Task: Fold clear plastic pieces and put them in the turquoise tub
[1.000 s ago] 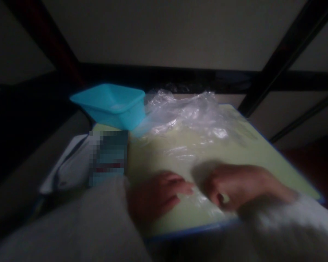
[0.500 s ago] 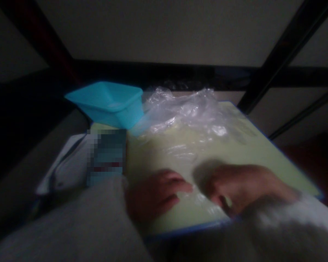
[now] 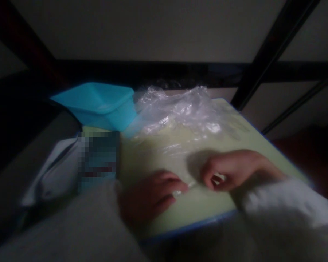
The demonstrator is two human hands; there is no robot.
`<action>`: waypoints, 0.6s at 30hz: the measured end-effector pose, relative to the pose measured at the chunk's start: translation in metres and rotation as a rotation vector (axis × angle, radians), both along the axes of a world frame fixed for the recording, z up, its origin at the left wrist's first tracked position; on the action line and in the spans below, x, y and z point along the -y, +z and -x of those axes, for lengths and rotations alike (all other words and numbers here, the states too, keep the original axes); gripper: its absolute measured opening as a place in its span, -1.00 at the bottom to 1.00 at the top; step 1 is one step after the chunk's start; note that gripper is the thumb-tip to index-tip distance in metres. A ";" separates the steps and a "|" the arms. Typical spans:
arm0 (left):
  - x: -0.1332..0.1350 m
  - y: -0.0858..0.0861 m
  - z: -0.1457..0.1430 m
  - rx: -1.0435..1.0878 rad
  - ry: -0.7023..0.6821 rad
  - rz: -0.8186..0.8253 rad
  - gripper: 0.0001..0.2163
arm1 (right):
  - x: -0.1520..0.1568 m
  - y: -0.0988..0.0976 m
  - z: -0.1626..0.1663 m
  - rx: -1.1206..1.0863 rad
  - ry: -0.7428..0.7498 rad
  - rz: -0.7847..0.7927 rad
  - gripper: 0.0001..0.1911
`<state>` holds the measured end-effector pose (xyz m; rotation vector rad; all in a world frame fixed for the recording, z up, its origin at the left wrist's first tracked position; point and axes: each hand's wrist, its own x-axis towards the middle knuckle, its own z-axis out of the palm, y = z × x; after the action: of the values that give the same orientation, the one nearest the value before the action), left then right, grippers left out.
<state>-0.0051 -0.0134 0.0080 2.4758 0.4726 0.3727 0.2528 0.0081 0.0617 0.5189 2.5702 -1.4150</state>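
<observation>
A clear plastic bag (image 3: 180, 109) lies crumpled over the far part of a pale yellow table (image 3: 215, 203), and its sheet reaches toward me. My left hand (image 3: 153, 193) rests palm down near the front edge, thumb and fingers apart. A small whitish glint shows between them, too blurred to name. To its right, my right hand (image 3: 226, 169) is closed in a pinch, fingers curled to the thumb with a gap inside the curl. Whatever its fingertips hold, if anything, cannot be made out. The view is dim and blurred.
A turquoise plastic basin (image 3: 104, 105) stands at the far left, touching the bag. Nearer me lie a blurred-out dark box-like item (image 3: 101, 153) and a white and dark item (image 3: 54, 171). Dark bars and a pale wall run behind the table.
My right hand has moved away from the table's front edge, its fingers still curled. My left hand stays in nearly the same place. The whole view has shifted slightly.
</observation>
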 end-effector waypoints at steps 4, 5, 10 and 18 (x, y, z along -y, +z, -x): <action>0.001 -0.002 0.002 -0.022 0.044 -0.034 -0.70 | -0.014 -0.001 -0.012 -0.032 -0.134 0.092 -0.94; 0.002 -0.002 0.002 -0.032 0.056 -0.040 -0.70 | -0.017 -0.004 -0.014 -0.042 -0.176 0.104 -0.96; 0.004 -0.002 0.004 -0.011 0.080 -0.116 -0.65 | -0.029 -0.020 -0.019 -0.174 -0.425 0.109 -0.91; 0.003 0.000 -0.001 0.060 -0.167 -0.337 -0.65 | -0.027 -0.012 -0.013 -0.397 -0.657 0.126 -0.91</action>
<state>-0.0044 -0.0161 0.0076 2.7951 0.1869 0.4898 0.2660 0.0355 0.0496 1.2595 2.6979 -2.0424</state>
